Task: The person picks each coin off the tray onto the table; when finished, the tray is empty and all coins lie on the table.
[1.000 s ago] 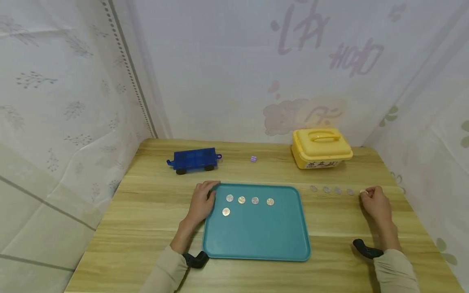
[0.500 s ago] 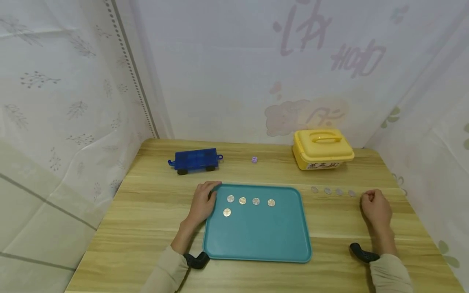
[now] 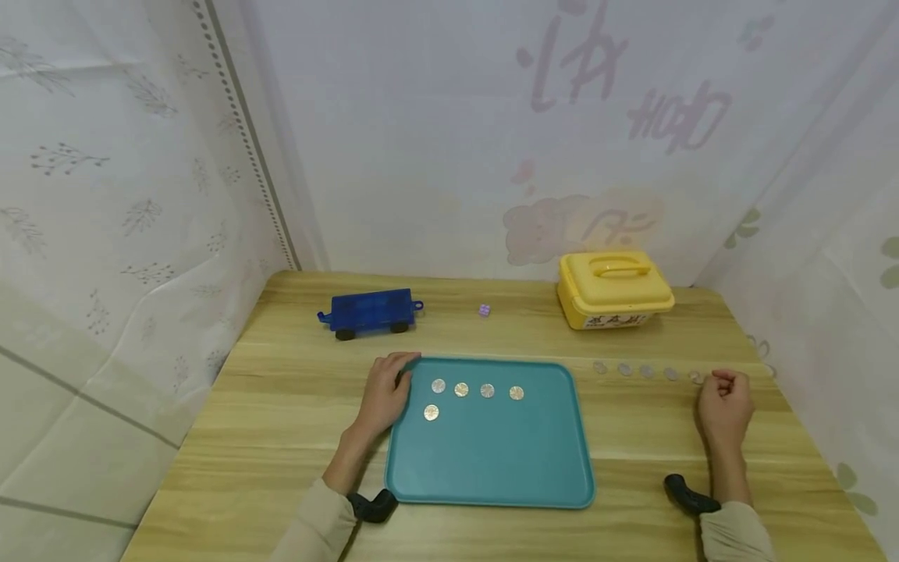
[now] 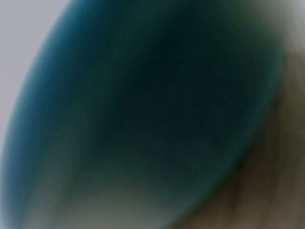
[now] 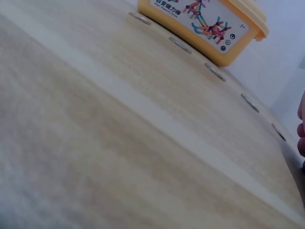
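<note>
A teal tray (image 3: 492, 460) lies in the middle of the wooden table (image 3: 281, 406). Several silver coins (image 3: 460, 389) sit on the tray's far left part. My left hand (image 3: 385, 392) holds the tray's far left corner, fingers curled over the rim. The left wrist view is only a teal blur of the tray (image 4: 143, 95). Right of the tray, a row of several coins (image 3: 646, 371) lies on the table. My right hand (image 3: 723, 400) rests just right of the row's last coin (image 3: 695, 377), loosely curled and holding nothing. Its fingertips (image 5: 301, 129) show beside that coin row (image 5: 215, 72).
A yellow lidded box (image 3: 614, 287) with a handle stands at the back right, also seen as the box (image 5: 205, 24) behind the coins. A blue toy wagon (image 3: 370, 310) and a small purple cube (image 3: 485, 311) sit at the back. Curtains close in three sides.
My right hand has let go of a coin at the right end of the table's row and drawn back slightly to the right. The left hand stays on the tray.
</note>
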A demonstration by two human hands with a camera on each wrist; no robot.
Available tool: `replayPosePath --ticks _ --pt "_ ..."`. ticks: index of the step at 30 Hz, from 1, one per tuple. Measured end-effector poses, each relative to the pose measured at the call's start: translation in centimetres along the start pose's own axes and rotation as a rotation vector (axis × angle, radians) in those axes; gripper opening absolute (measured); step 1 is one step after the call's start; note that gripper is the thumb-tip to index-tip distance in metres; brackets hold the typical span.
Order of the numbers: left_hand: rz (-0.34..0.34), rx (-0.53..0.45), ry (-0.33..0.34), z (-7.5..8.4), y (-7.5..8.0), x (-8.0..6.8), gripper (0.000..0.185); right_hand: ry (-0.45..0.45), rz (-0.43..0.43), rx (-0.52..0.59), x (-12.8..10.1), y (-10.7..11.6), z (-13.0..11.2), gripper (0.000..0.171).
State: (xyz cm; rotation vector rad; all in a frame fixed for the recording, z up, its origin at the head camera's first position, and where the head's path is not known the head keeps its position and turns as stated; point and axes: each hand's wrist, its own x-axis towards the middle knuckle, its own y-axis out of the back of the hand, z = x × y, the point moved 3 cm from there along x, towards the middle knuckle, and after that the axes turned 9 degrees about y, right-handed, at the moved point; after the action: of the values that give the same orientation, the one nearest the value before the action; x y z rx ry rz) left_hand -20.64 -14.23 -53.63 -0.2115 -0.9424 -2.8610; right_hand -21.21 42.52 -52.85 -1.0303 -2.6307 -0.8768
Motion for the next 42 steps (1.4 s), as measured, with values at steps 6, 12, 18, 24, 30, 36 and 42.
replayPosePath --ticks 6,12,18,24,30,36,42 --pt "-0.003 -0.003 -0.003 -0.1 0.1 -0.1 0.036 0.023 0.025 0.058 -0.2 -0.2 -0.3 0.012" --pt "-0.01 0.0 -0.005 -0.1 0.2 0.1 0.036 0.074 -0.02 0.113 -1.2 -1.3 -1.8 0.004" --pt "-0.017 -0.006 0.016 0.0 0.3 0.4 0.036 0.127 -0.217 0.109 -3.1 -3.9 -5.7 0.019" --pt "-0.017 -0.011 -0.004 0.0 0.2 0.3 0.035 0.369 -0.417 0.141 -6.0 -6.9 -10.0 0.026" --pt "-0.012 -0.008 -0.01 -0.1 0.2 0.3 0.034 0.58 -0.567 0.113 -9.4 -9.8 -13.3 0.024" --pt "-0.003 -0.011 -0.007 0.1 0.4 0.2 0.034 0.694 -0.65 0.063 -12.4 -12.4 -14.9 0.025" --pt "-0.012 -0.004 -0.007 0.0 0.2 0.2 0.034 0.77 -0.677 0.011 -14.9 -14.0 -15.2 0.025"
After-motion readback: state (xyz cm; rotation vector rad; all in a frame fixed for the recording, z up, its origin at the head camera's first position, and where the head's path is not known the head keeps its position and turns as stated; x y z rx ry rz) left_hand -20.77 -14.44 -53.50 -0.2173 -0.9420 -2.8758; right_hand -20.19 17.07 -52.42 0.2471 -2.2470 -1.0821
